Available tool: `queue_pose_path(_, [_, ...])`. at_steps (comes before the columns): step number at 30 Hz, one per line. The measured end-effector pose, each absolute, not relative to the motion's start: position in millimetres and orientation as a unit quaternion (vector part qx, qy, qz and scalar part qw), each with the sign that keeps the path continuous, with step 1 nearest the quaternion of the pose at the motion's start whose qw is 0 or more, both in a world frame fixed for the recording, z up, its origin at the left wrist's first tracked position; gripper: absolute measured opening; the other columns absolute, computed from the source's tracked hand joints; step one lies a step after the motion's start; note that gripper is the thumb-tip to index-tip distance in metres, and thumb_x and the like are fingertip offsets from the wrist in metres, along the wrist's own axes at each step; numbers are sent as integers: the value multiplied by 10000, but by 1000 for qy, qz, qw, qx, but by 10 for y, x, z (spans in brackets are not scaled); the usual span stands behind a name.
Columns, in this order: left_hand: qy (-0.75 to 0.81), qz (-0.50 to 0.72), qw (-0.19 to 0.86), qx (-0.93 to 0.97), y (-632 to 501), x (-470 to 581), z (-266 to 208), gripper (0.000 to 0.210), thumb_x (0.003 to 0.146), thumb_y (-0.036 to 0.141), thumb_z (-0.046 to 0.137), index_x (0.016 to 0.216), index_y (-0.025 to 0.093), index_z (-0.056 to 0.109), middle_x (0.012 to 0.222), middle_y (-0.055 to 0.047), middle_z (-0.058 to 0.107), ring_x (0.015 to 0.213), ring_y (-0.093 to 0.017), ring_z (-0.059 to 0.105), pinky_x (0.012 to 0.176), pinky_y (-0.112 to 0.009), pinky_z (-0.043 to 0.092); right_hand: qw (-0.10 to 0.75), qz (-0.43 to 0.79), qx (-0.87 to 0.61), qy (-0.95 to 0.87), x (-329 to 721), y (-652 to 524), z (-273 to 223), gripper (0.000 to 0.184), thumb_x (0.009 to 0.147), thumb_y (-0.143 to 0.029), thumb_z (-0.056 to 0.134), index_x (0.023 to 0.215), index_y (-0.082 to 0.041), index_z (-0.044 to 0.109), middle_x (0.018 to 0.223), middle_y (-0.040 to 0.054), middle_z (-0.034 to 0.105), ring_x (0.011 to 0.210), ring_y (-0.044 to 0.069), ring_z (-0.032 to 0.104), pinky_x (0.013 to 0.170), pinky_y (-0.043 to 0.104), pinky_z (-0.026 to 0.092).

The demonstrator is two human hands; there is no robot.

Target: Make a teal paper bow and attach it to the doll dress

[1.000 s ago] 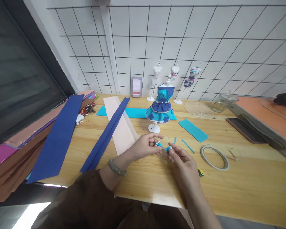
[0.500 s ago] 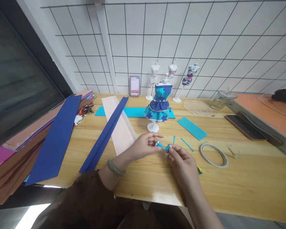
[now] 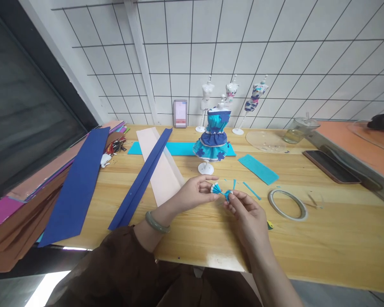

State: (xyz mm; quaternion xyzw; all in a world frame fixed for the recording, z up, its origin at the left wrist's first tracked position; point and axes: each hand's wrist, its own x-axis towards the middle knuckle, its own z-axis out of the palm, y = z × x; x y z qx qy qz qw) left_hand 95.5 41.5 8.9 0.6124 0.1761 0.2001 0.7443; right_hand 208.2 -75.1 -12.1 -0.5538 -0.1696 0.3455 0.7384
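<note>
Held the paper bow (image 3: 222, 192) pinched at both ends, left hand (image 3: 192, 194) and right hand (image 3: 246, 213), grips closed narrow on it, just in front of the doll (image 3: 213, 138), above the table (image 3: 323, 238).

The scene is bright and evenly lit with soft daylight-like light and hardly any hard shadows. A glossy sheen lies on the wooden table (image 3: 323, 238) along its near edge, with a pale reflection just in front of the arms. At the bottom left corner a patch of floor is blown out white. The wide lens bends the wall grid (image 3: 275, 59) toward the edges. Focus is sharp throughout, without motion blur.
</note>
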Motion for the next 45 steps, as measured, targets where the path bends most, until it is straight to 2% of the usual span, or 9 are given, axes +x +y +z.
queue_pose_path(6, [188,197,748,605,426,963,91,508,637,214,722,1103,134,535,811,-25,583,767,-119,590,726,-260,449,727,362,-555,-181,2078,-743,-126,246,623,-342,748,804,-195,670,772,-10,625,650,105,570,677,256,450])
queue_pose_path(12, [186,207,759,588,434,963,78,514,625,243,727,1091,126,544,774,-24,583,718,-117,573,686,-274,463,738,383,-531,-162,2083,-742,-110,266,675,-397,698,859,-205,678,844,13,622,692,116,554,653,267,459])
queue_pose_path(16, [178,189,762,594,432,961,61,497,620,233,730,1077,133,559,783,-23,579,717,-111,572,693,-263,453,711,400,-546,-192,2082,-753,-127,304,665,-375,713,925,-226,664,831,5,614,715,128,554,660,270,449])
queue_pose_path(22, [165,169,761,604,416,953,75,488,613,215,732,1066,139,568,769,-14,573,718,-102,571,711,-248,434,695,382,-559,-242,2108,-768,-183,166,691,-343,698,755,-196,655,693,-20,577,631,94,492,601,219,390])
queue_pose_path(28, [182,168,757,605,433,941,108,475,622,224,723,1062,129,570,784,-32,583,718,-113,569,696,-262,443,727,396,-527,-193,2095,-762,-111,185,664,-344,716,748,-191,657,652,-31,549,581,81,463,577,209,394])
queue_pose_path(33, [183,177,757,602,446,947,99,461,637,235,714,1057,122,562,770,-28,582,695,-110,566,697,-278,455,727,401,-529,-176,2075,-748,-61,282,603,-371,745,812,-193,677,732,6,607,644,122,523,603,245,435])
queue_pose_path(38, [177,183,758,600,429,948,117,456,632,217,718,1052,123,568,784,-24,574,706,-102,560,689,-256,448,723,380,-546,-186,2072,-744,-86,344,518,-320,797,814,-190,678,744,20,628,664,141,551,603,260,447])
queue_pose_path(45, [182,195,734,625,419,947,129,469,608,205,735,1049,141,590,812,-25,586,763,-105,561,745,-247,422,728,392,-535,-172,2077,-742,-99,299,546,-321,785,797,-197,680,721,4,628,641,119,546,597,242,450])
